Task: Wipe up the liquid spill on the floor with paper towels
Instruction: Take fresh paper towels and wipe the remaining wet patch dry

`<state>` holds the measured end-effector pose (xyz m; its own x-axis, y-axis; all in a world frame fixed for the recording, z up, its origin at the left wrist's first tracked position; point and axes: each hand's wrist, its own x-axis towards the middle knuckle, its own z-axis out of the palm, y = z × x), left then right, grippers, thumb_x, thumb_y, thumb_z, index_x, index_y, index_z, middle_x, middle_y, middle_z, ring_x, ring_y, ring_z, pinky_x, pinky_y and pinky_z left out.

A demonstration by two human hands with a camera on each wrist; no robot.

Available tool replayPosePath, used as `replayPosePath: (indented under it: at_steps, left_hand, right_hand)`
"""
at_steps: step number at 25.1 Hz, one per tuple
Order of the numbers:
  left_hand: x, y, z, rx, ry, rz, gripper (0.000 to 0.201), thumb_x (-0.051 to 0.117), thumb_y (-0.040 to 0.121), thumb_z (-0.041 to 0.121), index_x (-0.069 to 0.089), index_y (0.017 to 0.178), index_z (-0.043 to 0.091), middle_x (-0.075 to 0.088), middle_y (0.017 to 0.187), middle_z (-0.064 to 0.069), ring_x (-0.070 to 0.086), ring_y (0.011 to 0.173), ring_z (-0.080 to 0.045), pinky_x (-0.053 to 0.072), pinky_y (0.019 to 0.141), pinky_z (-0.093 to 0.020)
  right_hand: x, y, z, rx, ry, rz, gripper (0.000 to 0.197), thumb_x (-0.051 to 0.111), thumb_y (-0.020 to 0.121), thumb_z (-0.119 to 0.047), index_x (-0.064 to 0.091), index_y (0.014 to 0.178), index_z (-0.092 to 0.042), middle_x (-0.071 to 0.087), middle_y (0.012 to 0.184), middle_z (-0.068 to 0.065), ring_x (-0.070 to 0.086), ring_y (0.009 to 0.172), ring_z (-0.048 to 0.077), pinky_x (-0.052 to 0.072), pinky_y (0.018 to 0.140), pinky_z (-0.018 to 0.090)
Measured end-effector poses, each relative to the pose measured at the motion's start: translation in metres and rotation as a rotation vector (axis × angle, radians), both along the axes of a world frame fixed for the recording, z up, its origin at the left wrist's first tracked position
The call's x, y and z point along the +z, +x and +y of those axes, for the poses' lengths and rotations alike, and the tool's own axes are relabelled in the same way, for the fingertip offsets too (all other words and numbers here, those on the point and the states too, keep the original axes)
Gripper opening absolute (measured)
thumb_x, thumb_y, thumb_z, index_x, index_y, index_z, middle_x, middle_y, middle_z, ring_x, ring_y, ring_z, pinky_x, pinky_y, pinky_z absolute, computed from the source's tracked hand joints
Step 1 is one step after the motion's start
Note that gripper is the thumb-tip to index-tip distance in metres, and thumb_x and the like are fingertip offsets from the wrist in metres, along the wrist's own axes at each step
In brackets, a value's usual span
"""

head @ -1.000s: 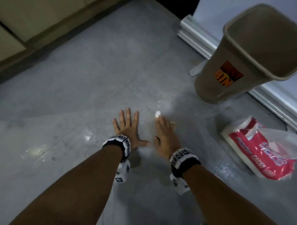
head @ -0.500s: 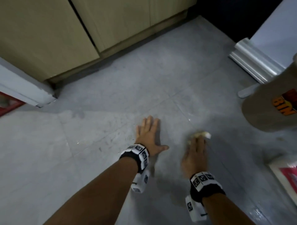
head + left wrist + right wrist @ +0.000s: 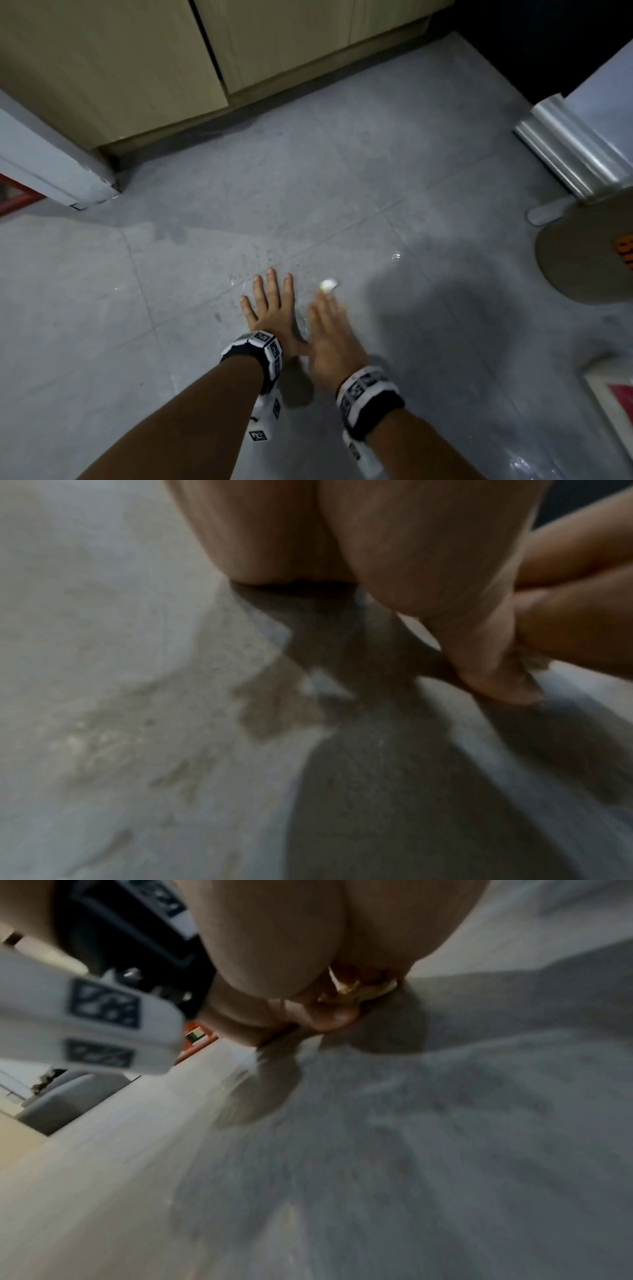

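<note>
My left hand (image 3: 270,301) lies flat on the grey floor tile (image 3: 102,308), fingers straight and spread. Right beside it, my right hand (image 3: 329,329) presses a small wad of paper towel (image 3: 328,284) onto the floor; only the wad's white tip shows past the blurred fingertips. The right wrist view shows the paper towel (image 3: 363,988) yellowish and wet under the fingers. Wet glints of the spill (image 3: 396,255) lie ahead to the right, and there is a thin wet film between the two hands. In the left wrist view, darker wet patches (image 3: 274,710) mark the floor.
A tan waste bin (image 3: 582,253) stands at the right edge, with a red-and-white paper towel pack (image 3: 613,394) below it. Wooden cabinets (image 3: 137,68) run along the back, a white door frame (image 3: 51,171) is at the left, and a metal appliance base (image 3: 575,154) at the far right.
My right hand has swept the towel wad leftward until it sits against my left thumb. The left hand stays planted. My view has shifted left, away from the bin.
</note>
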<state>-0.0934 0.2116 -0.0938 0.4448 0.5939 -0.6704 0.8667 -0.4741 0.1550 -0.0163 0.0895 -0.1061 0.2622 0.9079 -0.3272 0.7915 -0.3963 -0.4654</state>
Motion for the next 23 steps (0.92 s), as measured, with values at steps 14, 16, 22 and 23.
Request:
replayPosePath:
  at_steps: [14, 16, 22, 23]
  left_hand:
    - [0.012, -0.011, 0.005, 0.058, -0.084, -0.173, 0.117, 0.053, 0.085, 0.057, -0.039, 0.145, 0.018, -0.051, 0.148, -0.005, -0.047, 0.134, -0.03, -0.018, 0.116, -0.059]
    - [0.021, -0.012, 0.008, -0.029, -0.155, -0.135, 0.156, 0.068, 0.051, 0.079, -0.046, 0.14, 0.022, -0.056, 0.143, -0.003, -0.051, 0.132, -0.032, -0.035, 0.104, -0.055]
    - [0.025, -0.005, 0.009, -0.095, -0.162, -0.017, 0.174, 0.069, 0.028, 0.091, -0.052, 0.133, 0.024, -0.061, 0.138, -0.007, -0.052, 0.129, -0.038, -0.025, 0.106, -0.062]
    - [0.025, -0.004, 0.008, -0.076, -0.158, -0.021, 0.172, 0.066, 0.029, 0.094, -0.051, 0.134, 0.024, -0.06, 0.139, -0.006, -0.051, 0.13, -0.037, -0.025, 0.107, -0.061]
  right_hand:
    - [0.027, -0.016, 0.011, 0.127, 0.001, 0.144, 0.058, 0.011, 0.102, -0.038, -0.004, 0.154, -0.017, -0.009, 0.162, 0.001, -0.011, 0.148, 0.016, 0.002, 0.121, 0.043]
    - [0.017, -0.009, -0.05, 0.16, 0.088, 0.03, 0.057, 0.019, 0.102, -0.036, 0.014, 0.154, -0.013, 0.002, 0.163, 0.002, -0.001, 0.15, 0.019, 0.014, 0.119, 0.044]
    - [-0.009, 0.057, -0.078, -0.208, 0.067, -0.113, 0.062, 0.035, 0.095, -0.032, 0.029, 0.148, -0.001, 0.012, 0.16, 0.016, 0.008, 0.148, 0.033, 0.027, 0.112, 0.055]
    - [-0.008, 0.05, -0.052, -0.252, 0.068, -0.101, 0.065, 0.034, 0.093, -0.033, 0.027, 0.149, 0.0, 0.01, 0.16, 0.017, 0.001, 0.149, 0.032, 0.021, 0.115, 0.055]
